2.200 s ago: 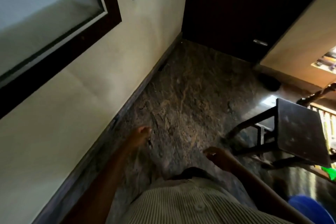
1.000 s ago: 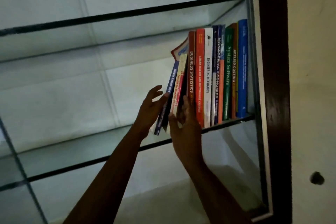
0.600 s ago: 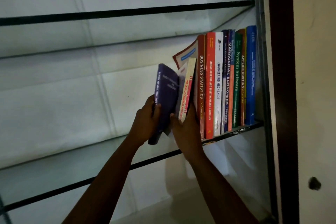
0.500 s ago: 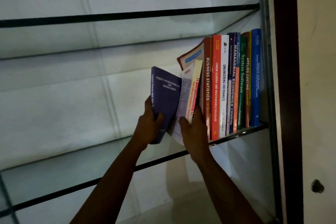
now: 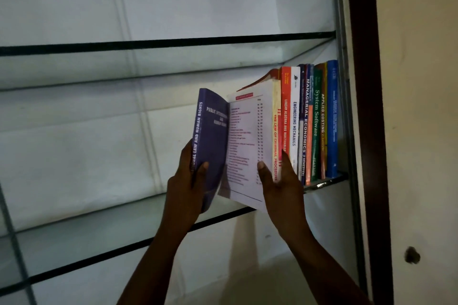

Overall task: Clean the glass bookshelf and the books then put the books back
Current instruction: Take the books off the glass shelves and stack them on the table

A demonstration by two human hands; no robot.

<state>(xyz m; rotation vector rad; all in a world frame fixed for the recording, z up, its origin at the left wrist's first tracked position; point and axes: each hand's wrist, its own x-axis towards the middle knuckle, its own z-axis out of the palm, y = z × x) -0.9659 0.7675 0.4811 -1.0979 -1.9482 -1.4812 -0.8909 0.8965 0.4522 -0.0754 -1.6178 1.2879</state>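
At the centre of the frame the left hand (image 5: 187,182) grips the lower end of a purple book (image 5: 210,136), thumb across its front cover and the other fingers curled behind the spine, which reads "...NAL LAW AND HUMAN RIGHTS". The book is tilted, its top leaning left, and its lower end is off the glass. Just to its right, the right hand (image 5: 282,188) holds a white book (image 5: 250,146) with a yellow spine marked "THE LAW OF CRIMINAL PROCEDURE". The thumb presses on the printed white face turned toward the camera, and the fingers are wrapped round the spine side, clamped on its lower end. The two books touch along their inner edges in a shallow V. Directly right of them, a row of books (image 5: 316,121) stands upright on the glass shelf (image 5: 99,238), packed against the right end of the case, with an orange spine nearest the hands and a blue one last. Another glass shelf (image 5: 148,43) crosses the upper part of the frame. A dark wooden frame (image 5: 364,106) runs down the right side, with a cream wall (image 5: 421,82) beyond it bearing a small dark hole (image 5: 412,255) at lower right.
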